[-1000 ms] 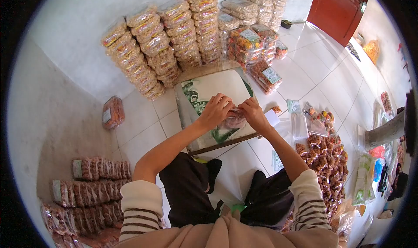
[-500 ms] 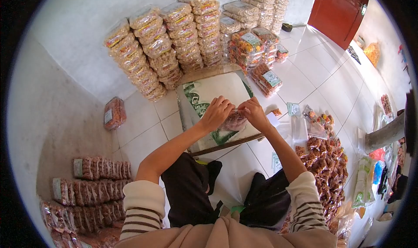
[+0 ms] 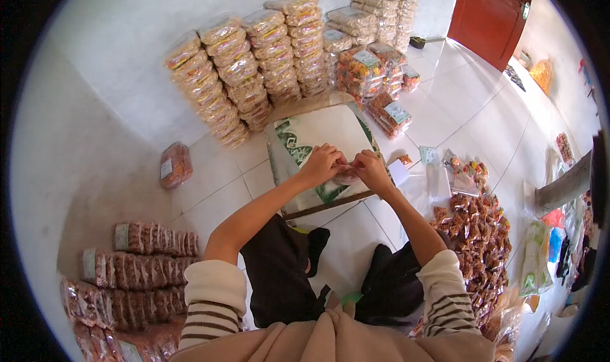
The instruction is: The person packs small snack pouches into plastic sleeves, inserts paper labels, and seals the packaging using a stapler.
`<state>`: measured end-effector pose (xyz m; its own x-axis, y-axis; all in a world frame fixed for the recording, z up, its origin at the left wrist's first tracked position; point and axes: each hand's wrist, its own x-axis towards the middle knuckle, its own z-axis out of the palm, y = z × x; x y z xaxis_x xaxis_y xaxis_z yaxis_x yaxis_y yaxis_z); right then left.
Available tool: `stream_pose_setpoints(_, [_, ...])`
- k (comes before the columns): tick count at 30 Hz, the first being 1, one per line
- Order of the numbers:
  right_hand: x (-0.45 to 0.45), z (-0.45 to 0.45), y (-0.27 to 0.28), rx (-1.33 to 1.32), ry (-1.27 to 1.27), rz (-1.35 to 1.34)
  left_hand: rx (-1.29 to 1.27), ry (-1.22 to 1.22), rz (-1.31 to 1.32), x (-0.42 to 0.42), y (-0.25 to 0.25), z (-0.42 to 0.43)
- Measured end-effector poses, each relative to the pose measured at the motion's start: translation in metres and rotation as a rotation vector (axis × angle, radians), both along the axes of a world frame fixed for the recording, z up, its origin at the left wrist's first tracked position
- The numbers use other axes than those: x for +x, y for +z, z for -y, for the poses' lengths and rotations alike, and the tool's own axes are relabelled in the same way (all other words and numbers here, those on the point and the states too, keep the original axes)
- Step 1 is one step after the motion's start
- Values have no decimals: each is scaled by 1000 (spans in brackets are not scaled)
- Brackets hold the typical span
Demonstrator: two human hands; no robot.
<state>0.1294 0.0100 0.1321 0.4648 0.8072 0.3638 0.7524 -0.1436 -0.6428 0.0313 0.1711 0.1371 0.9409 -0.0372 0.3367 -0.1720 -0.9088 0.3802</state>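
Both hands meet over a low table (image 3: 324,128) with a white top marked in green. My left hand (image 3: 323,164) has its fingers closed on the upper edge of a small clear plastic bag (image 3: 345,177). My right hand (image 3: 370,169) pinches the same edge from the other side, close to the left fingertips. Something reddish-brown shows through the bag, but its kind is too small to tell. The fingers partly cover the bag's top.
Stacked bags of pale snacks (image 3: 251,57) line the wall behind the table. Packs of brown snacks (image 3: 146,267) lie at lower left. On the right, many small brown packets (image 3: 480,248) spread over the tiled floor, near clear plastic sleeves (image 3: 435,183) and a label card (image 3: 428,155).
The view has shifted slightly, so the table sits a little further right and lower. My hands are closer together on the bag's edge, and less of the bag shows below them.
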Motion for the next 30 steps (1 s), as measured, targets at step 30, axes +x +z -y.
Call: stream_pose_setpoints(30, [-136,-3,-196,92,-492,16,-1824,650,-518,-55,-154,-18])
